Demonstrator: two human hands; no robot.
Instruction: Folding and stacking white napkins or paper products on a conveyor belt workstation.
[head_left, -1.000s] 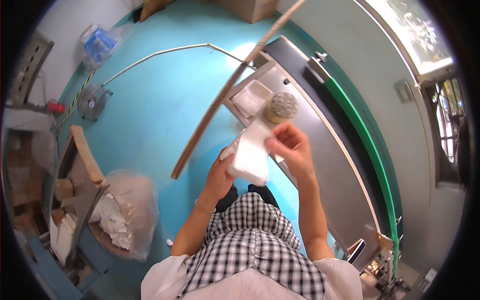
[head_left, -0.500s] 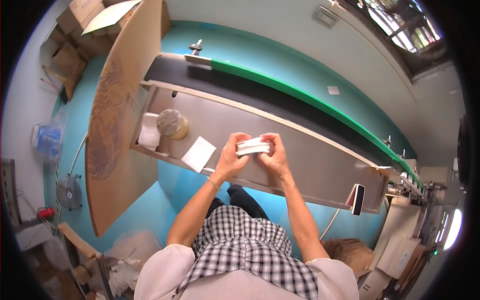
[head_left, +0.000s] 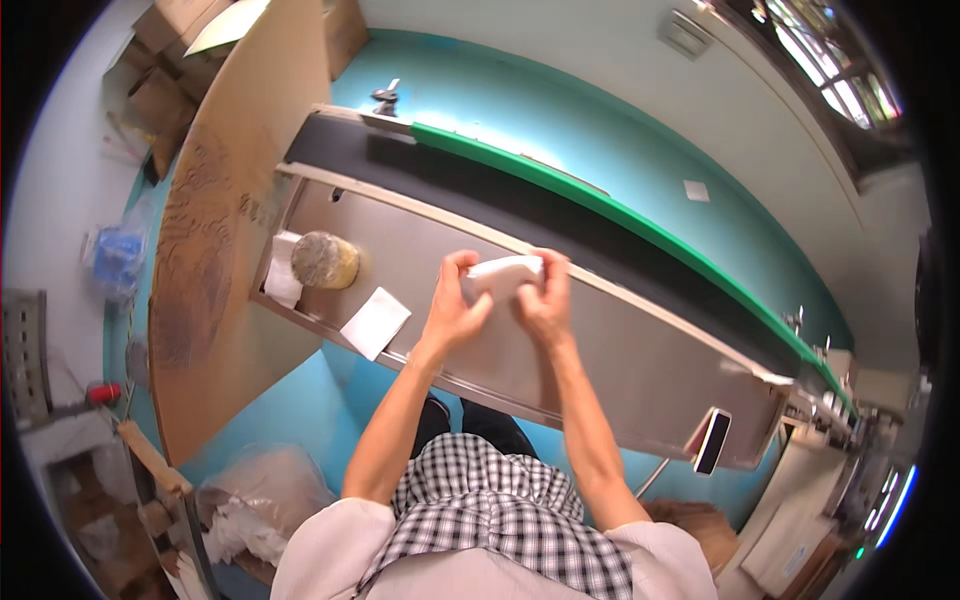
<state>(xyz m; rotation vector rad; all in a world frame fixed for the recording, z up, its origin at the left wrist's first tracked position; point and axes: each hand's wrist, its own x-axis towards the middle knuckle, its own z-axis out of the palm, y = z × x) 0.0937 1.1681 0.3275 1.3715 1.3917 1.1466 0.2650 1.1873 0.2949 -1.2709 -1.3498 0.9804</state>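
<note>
Both my hands grip a small white stack of folded sheets (head_left: pixel 506 270) by its two ends, above the far part of the metal work tray. My left hand (head_left: pixel 456 307) is closed on its left end, thumb on the near side. At the right end, my right hand (head_left: pixel 546 303) is closed in the same way, slightly blurred. Whether the sheets are paper or cloth I cannot tell. Left of my hands, a white folded sheet (head_left: pixel 376 323) lies near the tray's front edge. Beyond it stands a round yellowish tub (head_left: pixel 326 262), next to more white sheets (head_left: pixel 283 270).
A dark conveyor belt (head_left: pixel 600 236) with a green rail (head_left: pixel 600 205) runs behind the tray (head_left: pixel 640 350). A tall cardboard panel (head_left: pixel 205 260) borders the left end. A phone (head_left: pixel 712 441) stands at the tray's right front edge. A clear plastic bag (head_left: pixel 265 495) lies at lower left.
My hands have raised the white stack slightly and moved it away from me toward the belt. The stack has tilted, so its layered edge shows less. The view has shifted a little.
</note>
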